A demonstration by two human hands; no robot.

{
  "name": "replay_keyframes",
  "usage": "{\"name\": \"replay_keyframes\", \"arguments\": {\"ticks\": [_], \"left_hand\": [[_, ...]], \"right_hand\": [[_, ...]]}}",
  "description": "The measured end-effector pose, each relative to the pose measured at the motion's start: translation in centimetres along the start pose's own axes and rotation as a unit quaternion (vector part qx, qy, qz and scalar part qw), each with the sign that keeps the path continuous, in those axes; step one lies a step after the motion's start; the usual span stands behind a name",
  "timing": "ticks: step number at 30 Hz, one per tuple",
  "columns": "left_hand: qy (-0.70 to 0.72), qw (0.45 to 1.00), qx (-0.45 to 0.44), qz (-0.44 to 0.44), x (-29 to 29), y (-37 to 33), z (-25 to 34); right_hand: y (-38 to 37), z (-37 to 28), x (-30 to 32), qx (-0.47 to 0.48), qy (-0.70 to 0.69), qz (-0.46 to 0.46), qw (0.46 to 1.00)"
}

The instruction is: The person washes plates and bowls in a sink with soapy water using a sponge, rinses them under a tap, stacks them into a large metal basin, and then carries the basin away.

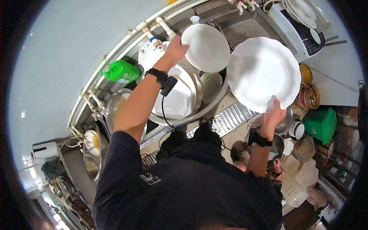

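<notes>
Green jug (122, 72) stands off the left edge of the metal basin (210, 109). Wide white plates (174, 100) pile up on the basin's left side. My left hand (177, 50) pinches the smaller round plate (207, 48) at its left rim; fingertips partly hidden, plate extends right of them, over the basin's far edge. Stacked small plates (212, 86) sit at the basin's right edge. Scalloped plate (264, 73) is up past that edge; my right hand (275, 114) clamps its near rim, thumb on top, other fingers hidden beneath.
</notes>
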State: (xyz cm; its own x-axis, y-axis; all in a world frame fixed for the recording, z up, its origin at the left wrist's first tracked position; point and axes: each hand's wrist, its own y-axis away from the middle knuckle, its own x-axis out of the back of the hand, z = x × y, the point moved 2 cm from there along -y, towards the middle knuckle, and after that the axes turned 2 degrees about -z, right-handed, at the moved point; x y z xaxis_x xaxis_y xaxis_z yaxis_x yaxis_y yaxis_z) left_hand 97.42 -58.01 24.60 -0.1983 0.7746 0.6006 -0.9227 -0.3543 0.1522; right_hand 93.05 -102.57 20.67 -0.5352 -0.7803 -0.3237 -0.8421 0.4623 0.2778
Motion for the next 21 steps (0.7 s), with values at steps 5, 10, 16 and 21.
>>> {"name": "replay_keyframes", "arguments": {"ticks": [5, 10, 16, 21], "left_hand": [[0.134, 0.987, 0.035, 0.085, 5.3, 4.1, 0.8], [0.266, 0.944, 0.007, 0.193, 10.9, 9.6, -1.6], [0.285, 0.914, 0.051, 0.283, 13.6, 15.7, -4.3], [0.305, 0.893, 0.044, 0.327, 14.8, 19.1, -6.6]], "right_hand": [[-1.9, -2.5, -3.4, 0.084, 0.029, -0.059, 0.994], [-2.6, -5.5, -10.7, 0.220, 0.119, -0.170, 0.953], [0.2, -5.4, -20.1, 0.485, 0.328, -0.311, 0.749], [2.0, -3.8, -25.8, 0.507, 0.366, -0.445, 0.641]]}}
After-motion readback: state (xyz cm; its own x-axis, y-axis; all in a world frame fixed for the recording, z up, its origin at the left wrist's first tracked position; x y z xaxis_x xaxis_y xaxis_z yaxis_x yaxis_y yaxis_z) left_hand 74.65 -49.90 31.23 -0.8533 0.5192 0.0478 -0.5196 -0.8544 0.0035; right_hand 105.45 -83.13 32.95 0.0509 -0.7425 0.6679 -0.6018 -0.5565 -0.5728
